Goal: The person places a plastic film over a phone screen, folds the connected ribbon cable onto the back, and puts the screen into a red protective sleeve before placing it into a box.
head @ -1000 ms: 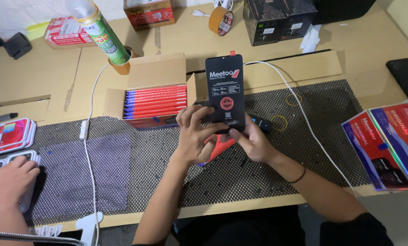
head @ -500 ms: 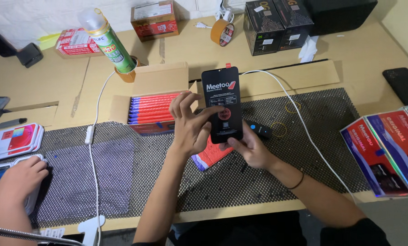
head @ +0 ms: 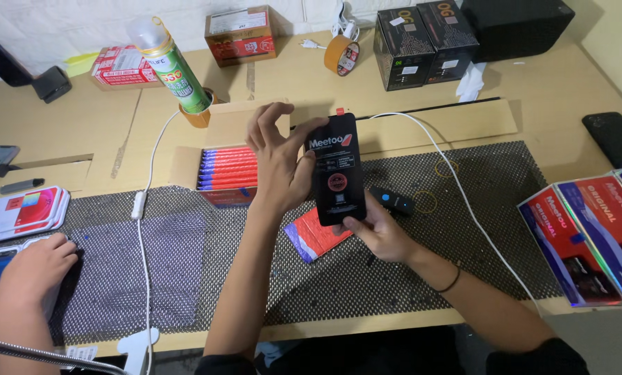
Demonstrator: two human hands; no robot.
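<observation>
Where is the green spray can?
In the head view, the green spray can stands at the back left of the desk, beside the open cardboard box of red and blue packs and near a red carton.
</observation>
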